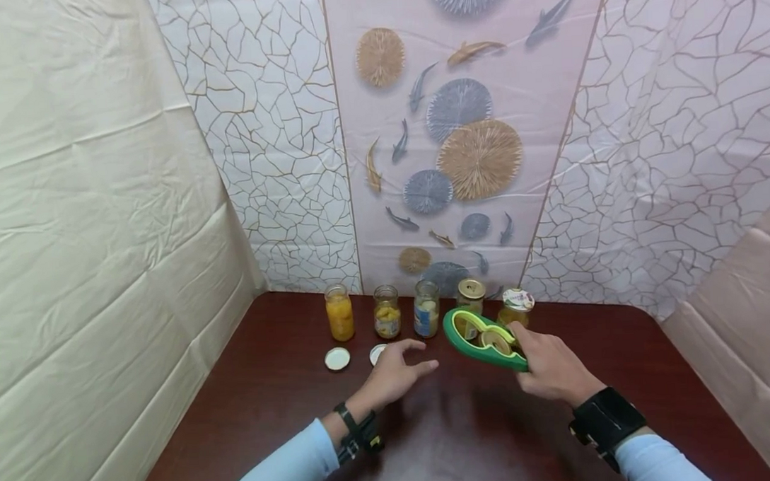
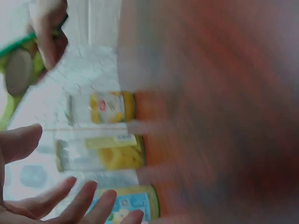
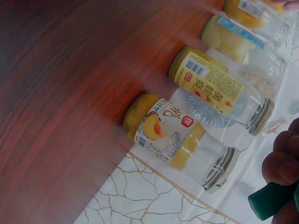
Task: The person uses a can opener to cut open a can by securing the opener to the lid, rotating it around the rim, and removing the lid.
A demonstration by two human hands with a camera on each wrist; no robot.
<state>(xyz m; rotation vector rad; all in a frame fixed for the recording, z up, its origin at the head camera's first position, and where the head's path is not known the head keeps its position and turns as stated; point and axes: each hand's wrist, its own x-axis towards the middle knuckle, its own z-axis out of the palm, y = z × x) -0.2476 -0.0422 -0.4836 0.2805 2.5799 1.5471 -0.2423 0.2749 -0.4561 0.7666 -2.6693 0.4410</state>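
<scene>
My right hand (image 1: 555,365) grips a green multi-ring jar opener (image 1: 468,347), held in the air before the two rightmost jars. A round, lid-like disc (image 2: 18,72) sits in one of its rings. To the left, my left hand (image 1: 394,373) is raised over the table with fingers spread, holding nothing. Behind it stand three lidless jars: one of orange fruit (image 1: 340,316), one of yellow fruit (image 1: 387,312), and one with a blue label (image 1: 426,310). A yellow-labelled jar (image 3: 208,84) and a peach-labelled jar (image 3: 170,135) wear their lids.
A white lid (image 1: 337,359) lies on the dark red table (image 1: 269,393), and a second lid (image 1: 375,354) is partly hidden by the left hand. The jars form a row near the back edge, close to a patterned cloth wall (image 1: 293,166). Beige cloth (image 1: 105,243) closes the left side.
</scene>
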